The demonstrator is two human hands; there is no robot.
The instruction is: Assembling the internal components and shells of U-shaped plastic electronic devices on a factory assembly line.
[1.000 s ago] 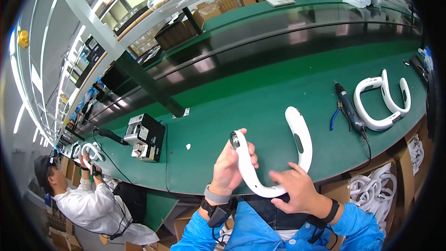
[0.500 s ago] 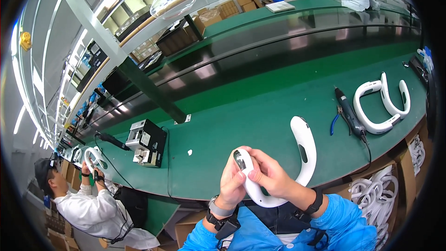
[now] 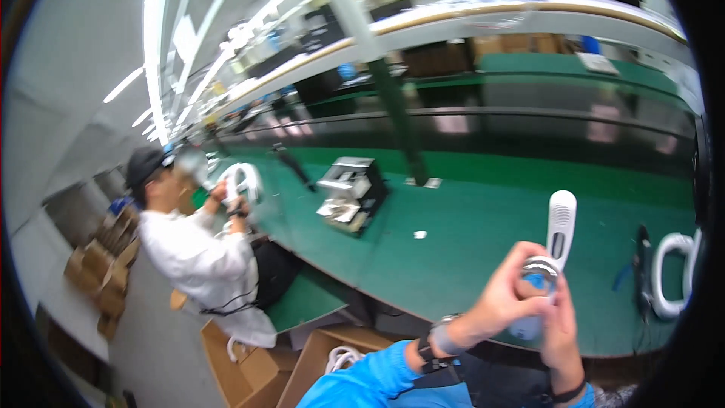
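Band (image 3: 561, 221): white, smooth, plastic-looking, with fine ribbing near the rounded top of its upright arm and a dark elongated slot below. Its near end (image 3: 541, 264) is glossy, rounded and silvery.

Left hand (image 3: 502, 291) pinches this near end between thumb and fingers. Right hand (image 3: 563, 329) lies against it from the right, fingers pointing up; blur prevents telling how firmly it grips. The band sits within and above the two hands, over the front edge of the green bench (image 3: 453, 257), its arm rising just behind the fingers. The hands hide its middle.

Farther right, a slim black tool (image 3: 643, 272) lies beside a second white band (image 3: 671, 276), cut off by the frame. Left of the hands, a white scrap (image 3: 420, 235) lies flat on the bench; beyond it stands a boxy black and metallic machine (image 3: 353, 195). A dark post (image 3: 396, 121) rises at the bench's back. Cardboard boxes (image 3: 245, 366) stand below. A co-worker (image 3: 198, 257) in white sits at far left.
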